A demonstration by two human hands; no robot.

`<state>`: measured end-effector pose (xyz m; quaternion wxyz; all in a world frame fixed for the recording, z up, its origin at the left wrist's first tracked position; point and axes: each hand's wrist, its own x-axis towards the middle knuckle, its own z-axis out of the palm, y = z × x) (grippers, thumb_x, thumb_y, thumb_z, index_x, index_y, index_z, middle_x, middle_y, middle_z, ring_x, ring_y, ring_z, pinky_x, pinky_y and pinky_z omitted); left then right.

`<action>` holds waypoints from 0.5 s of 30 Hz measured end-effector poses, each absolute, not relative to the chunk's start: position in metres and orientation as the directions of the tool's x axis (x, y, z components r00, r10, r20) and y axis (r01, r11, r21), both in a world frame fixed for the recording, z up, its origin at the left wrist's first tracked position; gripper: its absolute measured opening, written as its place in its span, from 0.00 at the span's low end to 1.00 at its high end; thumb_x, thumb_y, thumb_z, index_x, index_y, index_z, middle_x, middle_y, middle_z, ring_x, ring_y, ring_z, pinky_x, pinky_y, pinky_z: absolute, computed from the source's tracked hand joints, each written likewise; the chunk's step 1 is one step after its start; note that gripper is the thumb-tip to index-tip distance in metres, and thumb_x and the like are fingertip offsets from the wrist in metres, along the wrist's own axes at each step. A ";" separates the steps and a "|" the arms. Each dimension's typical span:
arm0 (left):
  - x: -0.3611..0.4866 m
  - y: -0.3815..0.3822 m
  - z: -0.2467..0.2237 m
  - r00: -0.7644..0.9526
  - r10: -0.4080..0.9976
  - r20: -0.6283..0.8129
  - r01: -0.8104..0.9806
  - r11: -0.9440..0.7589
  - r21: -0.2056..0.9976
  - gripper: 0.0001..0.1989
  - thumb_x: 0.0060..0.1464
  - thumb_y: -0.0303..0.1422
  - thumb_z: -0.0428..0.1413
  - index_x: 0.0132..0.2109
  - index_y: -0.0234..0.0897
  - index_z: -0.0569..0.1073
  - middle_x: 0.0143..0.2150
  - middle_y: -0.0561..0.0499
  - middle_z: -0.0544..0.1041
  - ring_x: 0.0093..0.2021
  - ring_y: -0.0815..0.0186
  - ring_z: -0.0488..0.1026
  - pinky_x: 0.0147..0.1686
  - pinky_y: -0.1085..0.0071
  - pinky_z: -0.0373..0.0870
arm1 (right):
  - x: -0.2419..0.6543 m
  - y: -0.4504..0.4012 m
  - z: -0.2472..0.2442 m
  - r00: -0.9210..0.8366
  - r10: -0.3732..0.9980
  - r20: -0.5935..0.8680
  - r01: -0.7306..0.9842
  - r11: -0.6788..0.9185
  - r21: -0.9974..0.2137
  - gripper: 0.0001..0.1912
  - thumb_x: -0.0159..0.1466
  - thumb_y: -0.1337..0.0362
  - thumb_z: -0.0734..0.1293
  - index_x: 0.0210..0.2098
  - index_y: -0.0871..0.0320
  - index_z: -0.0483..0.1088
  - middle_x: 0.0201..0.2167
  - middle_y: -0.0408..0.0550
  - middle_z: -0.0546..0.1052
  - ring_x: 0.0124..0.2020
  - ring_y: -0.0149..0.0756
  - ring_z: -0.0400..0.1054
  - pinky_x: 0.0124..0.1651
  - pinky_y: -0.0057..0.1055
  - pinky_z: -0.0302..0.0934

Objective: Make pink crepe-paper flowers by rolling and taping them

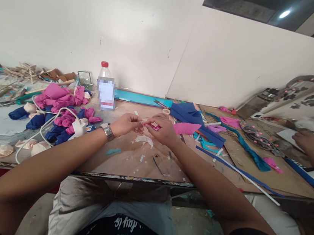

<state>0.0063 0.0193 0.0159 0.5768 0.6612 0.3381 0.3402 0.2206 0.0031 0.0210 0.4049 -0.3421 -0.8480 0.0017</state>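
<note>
Over the middle of the worktable (123, 159), my left hand (129, 125) and my right hand (163, 129) meet. Their fingers pinch a small crumpled pink piece (153, 126), which could be paper or cloth. Fingers cover much of it. My left wrist wears a metal watch (107, 131). Just right of my right hand lies a flat pink sheet (187, 128), close to folded dark blue material (187, 113). Scissors (161, 103) rest behind my hands, with a roll of tape (165, 111) nearby.
Bunched pink pieces (56, 97) and dark blue pieces (35, 121) lie left beside a white power strip (79, 127) with its cable. A bottle (104, 71) stands behind a phone (106, 94). Another person's hand (309, 145) is at far right, near a teal strip (245, 145).
</note>
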 end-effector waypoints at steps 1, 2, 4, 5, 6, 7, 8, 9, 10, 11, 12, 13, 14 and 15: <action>0.006 0.019 0.016 0.538 0.838 0.089 0.082 -0.157 0.984 0.23 0.53 0.50 0.65 0.36 0.32 0.78 0.33 0.44 0.82 0.33 0.65 0.80 0.36 0.70 0.73 | 0.221 0.003 0.021 -0.433 0.586 0.685 0.576 0.764 -0.290 0.03 0.65 0.63 0.71 0.36 0.54 0.78 0.32 0.47 0.81 0.39 0.41 0.74 0.49 0.40 0.63; 0.006 0.019 0.015 0.533 0.837 0.124 0.112 -0.215 0.970 0.22 0.55 0.51 0.64 0.37 0.32 0.78 0.33 0.44 0.82 0.33 0.64 0.80 0.36 0.69 0.73 | 0.220 0.004 0.021 -0.427 0.591 0.684 0.571 0.763 -0.302 0.03 0.65 0.63 0.71 0.36 0.54 0.78 0.32 0.47 0.81 0.39 0.40 0.74 0.48 0.40 0.64; 0.006 0.018 0.014 0.511 0.831 0.220 0.199 -0.364 0.910 0.21 0.60 0.49 0.59 0.37 0.33 0.78 0.33 0.45 0.83 0.34 0.63 0.80 0.37 0.69 0.72 | 0.220 0.004 0.021 -0.415 0.601 0.683 0.559 0.761 -0.330 0.03 0.64 0.64 0.71 0.35 0.54 0.79 0.32 0.47 0.81 0.38 0.40 0.74 0.47 0.39 0.64; 0.005 0.017 0.014 0.498 0.818 0.288 0.261 -0.458 0.850 0.19 0.63 0.47 0.57 0.38 0.34 0.78 0.33 0.45 0.83 0.34 0.63 0.79 0.37 0.68 0.71 | 0.220 0.004 0.021 -0.410 0.608 0.680 0.553 0.759 -0.344 0.03 0.64 0.64 0.72 0.35 0.55 0.79 0.31 0.47 0.81 0.37 0.40 0.74 0.47 0.39 0.65; 0.005 0.015 0.014 0.491 0.792 0.364 0.336 -0.557 0.759 0.17 0.65 0.45 0.55 0.38 0.35 0.78 0.34 0.45 0.83 0.35 0.63 0.79 0.37 0.68 0.70 | 0.220 0.003 0.022 -0.404 0.617 0.675 0.549 0.754 -0.360 0.02 0.63 0.64 0.72 0.35 0.55 0.79 0.32 0.47 0.81 0.37 0.40 0.74 0.47 0.39 0.65; 0.004 0.014 0.014 0.493 0.753 0.436 0.404 -0.642 0.652 0.16 0.66 0.42 0.54 0.39 0.36 0.78 0.36 0.45 0.84 0.36 0.62 0.79 0.38 0.67 0.69 | 0.219 0.003 0.022 -0.397 0.630 0.667 0.548 0.746 -0.379 0.02 0.63 0.64 0.72 0.34 0.55 0.79 0.32 0.46 0.82 0.37 0.40 0.74 0.46 0.39 0.65; 0.004 0.012 0.015 0.503 0.708 0.495 0.454 -0.704 0.546 0.15 0.67 0.41 0.53 0.40 0.37 0.79 0.38 0.45 0.84 0.38 0.61 0.79 0.39 0.66 0.69 | 0.219 0.002 0.023 -0.387 0.647 0.657 0.547 0.735 -0.401 0.02 0.62 0.65 0.72 0.34 0.55 0.79 0.32 0.46 0.82 0.37 0.40 0.75 0.46 0.38 0.65; 0.003 0.011 0.015 0.515 0.670 0.535 0.485 -0.742 0.463 0.14 0.67 0.40 0.52 0.42 0.37 0.79 0.41 0.45 0.84 0.39 0.60 0.79 0.40 0.66 0.68 | 0.219 0.002 0.024 -0.375 0.664 0.647 0.548 0.722 -0.423 0.01 0.62 0.65 0.72 0.34 0.55 0.79 0.33 0.46 0.82 0.37 0.39 0.75 0.46 0.38 0.66; 0.003 0.010 0.016 0.523 0.645 0.558 0.500 -0.762 0.412 0.14 0.68 0.39 0.52 0.43 0.38 0.79 0.42 0.45 0.84 0.41 0.60 0.79 0.41 0.66 0.68 | 0.219 0.001 0.024 -0.364 0.677 0.639 0.548 0.711 -0.441 0.01 0.61 0.65 0.72 0.34 0.54 0.79 0.33 0.46 0.82 0.37 0.39 0.75 0.45 0.38 0.66; 0.003 0.009 0.017 0.522 0.637 0.566 0.507 -0.766 0.395 0.14 0.68 0.39 0.51 0.43 0.38 0.79 0.43 0.45 0.84 0.41 0.60 0.79 0.41 0.66 0.68 | 0.219 0.001 0.024 -0.355 0.685 0.636 0.548 0.704 -0.451 0.02 0.61 0.66 0.72 0.34 0.54 0.79 0.33 0.46 0.82 0.37 0.39 0.75 0.45 0.37 0.66; 0.003 0.008 0.018 0.515 0.648 0.561 0.510 -0.758 0.407 0.14 0.68 0.40 0.52 0.43 0.38 0.79 0.42 0.45 0.84 0.41 0.60 0.79 0.40 0.66 0.68 | 0.219 0.001 0.024 -0.353 0.685 0.637 0.551 0.703 -0.450 0.02 0.61 0.66 0.72 0.34 0.54 0.78 0.33 0.46 0.82 0.38 0.39 0.75 0.45 0.38 0.66; 0.003 0.008 0.018 0.506 0.670 0.543 0.504 -0.740 0.445 0.14 0.68 0.40 0.52 0.42 0.38 0.79 0.40 0.46 0.84 0.39 0.61 0.79 0.40 0.66 0.68 | 0.219 0.000 0.025 -0.357 0.678 0.643 0.555 0.707 -0.438 0.02 0.62 0.66 0.72 0.34 0.54 0.78 0.33 0.46 0.82 0.38 0.40 0.75 0.45 0.38 0.66; 0.003 0.008 0.019 0.499 0.699 0.512 0.486 -0.716 0.502 0.15 0.68 0.41 0.52 0.41 0.37 0.79 0.38 0.46 0.84 0.37 0.61 0.79 0.39 0.67 0.68 | 0.219 0.001 0.025 -0.364 0.662 0.655 0.559 0.718 -0.414 0.02 0.62 0.65 0.71 0.34 0.54 0.78 0.33 0.46 0.82 0.38 0.40 0.75 0.46 0.38 0.65; 0.004 0.008 0.019 0.500 0.727 0.470 0.452 -0.682 0.575 0.17 0.68 0.42 0.51 0.39 0.37 0.78 0.36 0.47 0.84 0.36 0.62 0.79 0.39 0.67 0.68 | 0.219 0.001 0.024 -0.377 0.641 0.669 0.563 0.732 -0.383 0.02 0.63 0.65 0.71 0.33 0.54 0.78 0.32 0.46 0.82 0.38 0.40 0.74 0.47 0.39 0.64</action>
